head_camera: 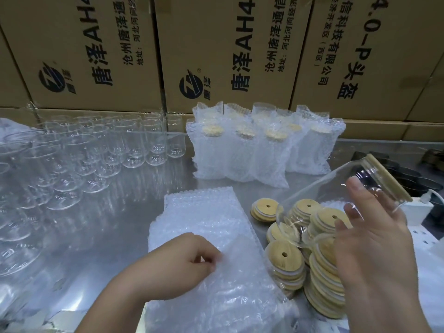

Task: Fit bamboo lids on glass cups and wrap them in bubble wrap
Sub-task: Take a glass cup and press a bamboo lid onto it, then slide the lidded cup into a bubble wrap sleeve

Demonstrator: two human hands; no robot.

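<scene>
The right hand (374,239) grips a lidded cup (319,191), tilted in the air over the loose lids (283,253). The left hand (177,263) pinches the top bubble wrap (211,219) on the bench (120,200). Glass is stiff, slick and breakable, so hold its body; the wrap is light and limp.

Leftmost glass cups (14,251) past frame edge

My right hand (374,239) holds a lidded glass cup (336,195) tilted above the lid stacks (312,258); left hand (189,263) pinches the bubble wrap (211,236).
</scene>
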